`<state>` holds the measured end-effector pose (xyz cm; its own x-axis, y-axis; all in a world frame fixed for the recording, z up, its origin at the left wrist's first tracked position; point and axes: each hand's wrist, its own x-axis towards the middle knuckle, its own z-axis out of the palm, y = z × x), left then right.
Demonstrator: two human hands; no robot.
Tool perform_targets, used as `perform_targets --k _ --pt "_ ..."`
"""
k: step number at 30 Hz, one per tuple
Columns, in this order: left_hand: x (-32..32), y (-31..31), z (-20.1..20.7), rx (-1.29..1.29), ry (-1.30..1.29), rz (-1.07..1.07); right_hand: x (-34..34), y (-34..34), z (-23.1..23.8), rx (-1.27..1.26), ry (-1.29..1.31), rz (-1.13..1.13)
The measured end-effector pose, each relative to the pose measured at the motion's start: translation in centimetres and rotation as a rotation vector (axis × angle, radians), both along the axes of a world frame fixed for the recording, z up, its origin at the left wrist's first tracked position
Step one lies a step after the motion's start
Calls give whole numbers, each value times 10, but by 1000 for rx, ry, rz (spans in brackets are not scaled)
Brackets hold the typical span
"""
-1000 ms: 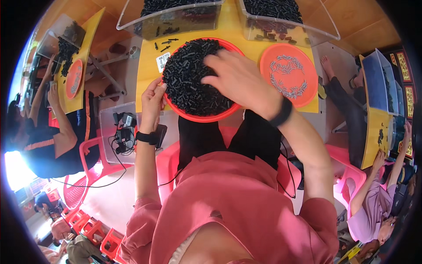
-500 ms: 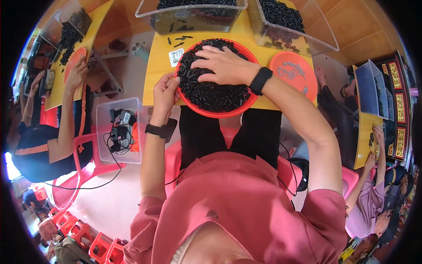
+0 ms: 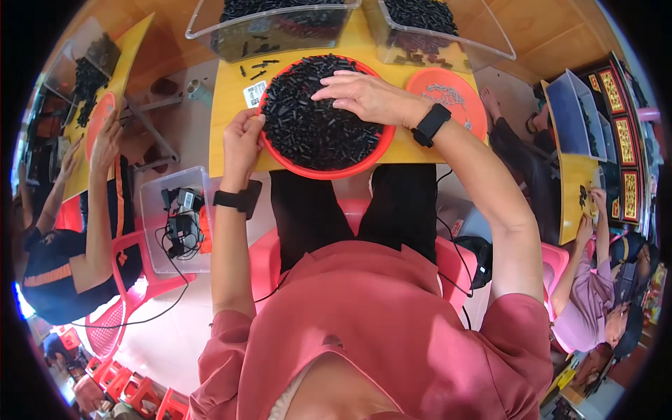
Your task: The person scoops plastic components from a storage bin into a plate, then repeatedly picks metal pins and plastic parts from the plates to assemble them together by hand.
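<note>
A round red basin (image 3: 341, 173) full of small black plastic tube-like pieces (image 3: 304, 122) rests at the near edge of the yellow table, its front rim over my lap. My left hand (image 3: 242, 137) pinches the basin's left rim between thumb and fingers. Over the right part of the heap lies my right hand (image 3: 369, 98), fingers stretched out and touching the pieces, palm down. It holds nothing that I can see. A few loose black pieces (image 3: 259, 73) and a white printed label (image 3: 254, 92) lie beyond the basin's left side.
Two clear bins (image 3: 280, 35) (image 3: 448, 50) of black pieces stand at the table's back. An orange-red plate (image 3: 479, 115) with small silvery metal pieces sits to the right. A clear box (image 3: 155, 231) with cables is on my left. People work at tables on both sides.
My right hand has slid right across the heap, and its fingers are closer together. My left hand keeps its hold on the rim. The whole view has shifted slightly.
</note>
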<state>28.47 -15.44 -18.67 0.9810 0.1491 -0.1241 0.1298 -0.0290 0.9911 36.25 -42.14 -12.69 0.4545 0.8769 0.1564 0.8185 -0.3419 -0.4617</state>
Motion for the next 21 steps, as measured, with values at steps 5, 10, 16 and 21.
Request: perform_targets --k 5,10,16,21 --pt "11 2 3 26 27 -15 -6 -25 3 160 220 -135" --pt "-1 11 7 117 31 47 -32 -94 28 333 146 -624" --pt "-32 5 0 123 117 -63 -60 -216 -25 -135 -399 -1163" --pt "-35 -4 9 18 122 -19 -78 -219 -46 12 -66 -1257"
